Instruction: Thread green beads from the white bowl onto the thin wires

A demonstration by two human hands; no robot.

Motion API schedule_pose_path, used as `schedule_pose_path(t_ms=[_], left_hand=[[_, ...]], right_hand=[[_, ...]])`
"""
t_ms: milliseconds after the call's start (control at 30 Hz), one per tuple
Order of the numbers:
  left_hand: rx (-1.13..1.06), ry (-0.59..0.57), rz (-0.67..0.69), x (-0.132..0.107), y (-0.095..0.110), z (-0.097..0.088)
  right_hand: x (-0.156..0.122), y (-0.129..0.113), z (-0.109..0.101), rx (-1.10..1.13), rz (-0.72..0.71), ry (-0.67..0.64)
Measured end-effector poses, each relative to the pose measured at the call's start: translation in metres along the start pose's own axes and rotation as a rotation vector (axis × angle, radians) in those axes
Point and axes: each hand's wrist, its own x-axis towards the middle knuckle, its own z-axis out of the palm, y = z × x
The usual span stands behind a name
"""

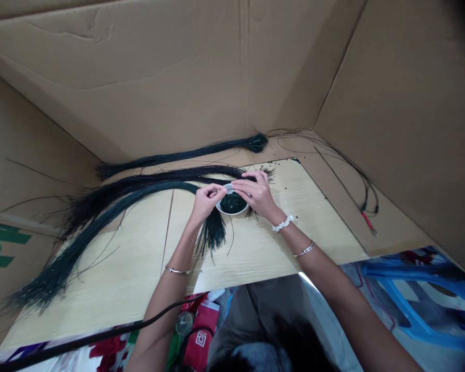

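A small white bowl filled with dark green, glittering beads sits on the pale board. My left hand is at the bowl's left rim, thumb and index finger pinched together. My right hand comes in over the right side, its thumb and index finger closed near the left fingertips and the other fingers raised. Whatever is between the fingers is too small to make out. Behind and left of the bowl lie a dark green bundle of strands and a blackish bundle of strands, their ends partly hidden by my hands.
Another green strand bundle lies along the back cardboard wall. On the right are loose thin wires and a red-handled tool. Tiny beads are scattered on the board. A black cable crosses below my left forearm.
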Motion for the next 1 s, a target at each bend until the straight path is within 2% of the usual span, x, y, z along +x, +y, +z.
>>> schedule_pose_path(t_ms=[333, 533, 667, 1000], left_hand=[[0.008, -0.020, 0.009, 0.000, 0.002, 0.001], [0.023, 0.008, 0.029, -0.002, 0.005, 0.005], [0.000, 0.019, 0.013, -0.002, 0.006, 0.006], [-0.029, 0.031, -0.011, -0.001, -0.004, 0.008]], right_hand=[[-0.001, -0.005, 0.004, -0.011, 0.062, -0.022], [-0.002, -0.008, 0.008, -0.036, -0.004, 0.015], [-0.003, -0.009, 0.010, -0.062, 0.006, -0.001], [-0.006, -0.008, 0.014, -0.184, -0.076, 0.064]])
